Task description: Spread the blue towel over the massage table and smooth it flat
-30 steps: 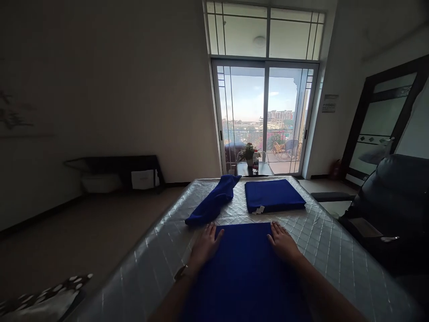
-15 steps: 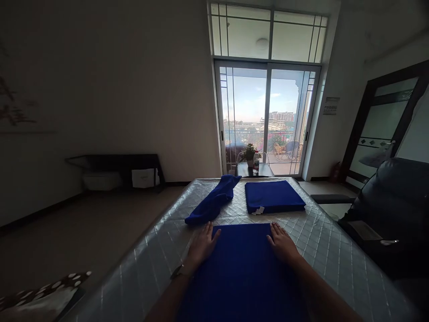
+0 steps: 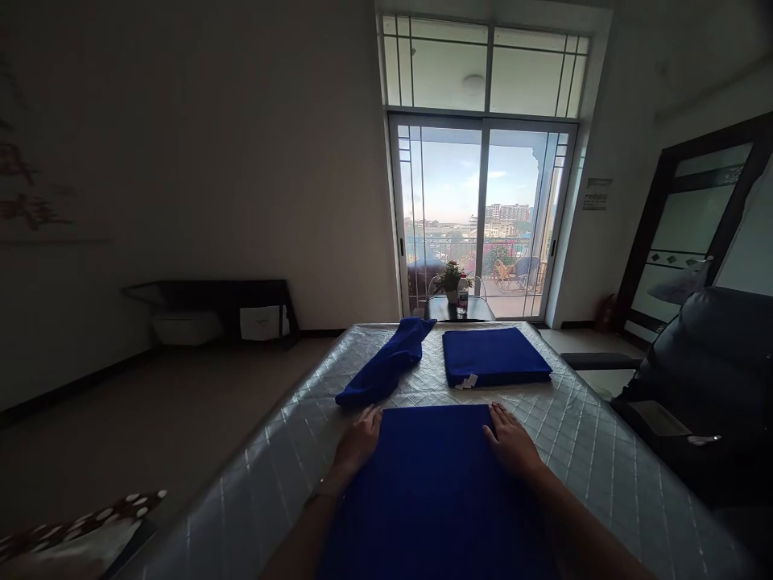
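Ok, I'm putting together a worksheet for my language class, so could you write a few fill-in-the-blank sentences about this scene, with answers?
1. The left hand and right hand are at opposite sides of the near cloth, which is coloured ____.
2. Beyond it, the crumpled cloth lies on the person's left and the folded cloth on the ____.
3. The tags on the folded cloth are coloured ____.

Missing words: blue; right; white.

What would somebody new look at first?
Probably the glass doors at the back, the brightest thing here. Then the flat blue cloth up front, with the left hand and right hand at its sides. Behind it on the silvery cover lie a crumpled cloth, left, and a folded cloth, right.
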Demonstrator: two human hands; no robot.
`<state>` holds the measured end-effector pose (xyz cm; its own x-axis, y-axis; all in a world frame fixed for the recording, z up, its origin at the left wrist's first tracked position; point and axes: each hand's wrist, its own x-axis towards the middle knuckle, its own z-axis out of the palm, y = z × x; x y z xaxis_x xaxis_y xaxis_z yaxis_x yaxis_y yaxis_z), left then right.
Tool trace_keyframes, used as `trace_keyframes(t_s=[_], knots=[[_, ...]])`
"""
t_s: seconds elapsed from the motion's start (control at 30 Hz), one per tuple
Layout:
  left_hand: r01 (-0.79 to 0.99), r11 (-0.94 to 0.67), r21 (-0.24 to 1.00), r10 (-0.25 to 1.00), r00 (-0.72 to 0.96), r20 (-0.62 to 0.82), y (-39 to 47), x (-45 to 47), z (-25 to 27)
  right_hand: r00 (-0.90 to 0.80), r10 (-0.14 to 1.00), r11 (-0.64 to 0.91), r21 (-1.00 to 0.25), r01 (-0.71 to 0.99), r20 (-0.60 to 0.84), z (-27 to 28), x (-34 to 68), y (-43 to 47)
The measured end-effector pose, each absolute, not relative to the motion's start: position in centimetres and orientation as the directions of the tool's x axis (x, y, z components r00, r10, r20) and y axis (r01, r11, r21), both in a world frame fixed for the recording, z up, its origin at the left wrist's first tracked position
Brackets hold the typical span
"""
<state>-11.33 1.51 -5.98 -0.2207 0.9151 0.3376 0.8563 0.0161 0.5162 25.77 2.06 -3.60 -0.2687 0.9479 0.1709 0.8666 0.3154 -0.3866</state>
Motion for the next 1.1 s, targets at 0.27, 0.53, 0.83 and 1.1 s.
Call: trace_keyframes(t_s=[0.27,0.53,0.83,1.1], knots=[[0.81,0.025,0.586,0.902,-0.271,0.336,1.2,-11.6,-5.2,-0.105,0.943,0.272,-0.555,0.786,0.314,-4.7,26.6,3.4],[0.739,0.008,0.673,0.884,-0.32,0.34,0.9,-11.4,-4.9,0.066,0.953,0.137,-0.613,0.778,0.296,-4.1,27.9,6.5],[0.566,-0.092,0.819,0.874,-0.348,0.338,1.2,-12.0,-5.1,0.142,0.946,0.09,-0.657,0.749,0.291,-3.1,26.8,7.2],[0.405,-0.127,0.906,0.858,-0.412,0.305,1.4,-12.7,-4.9,0.155,0.943,0.173,-0.833,0.526,0.294,-3.3,26.9,5.9]])
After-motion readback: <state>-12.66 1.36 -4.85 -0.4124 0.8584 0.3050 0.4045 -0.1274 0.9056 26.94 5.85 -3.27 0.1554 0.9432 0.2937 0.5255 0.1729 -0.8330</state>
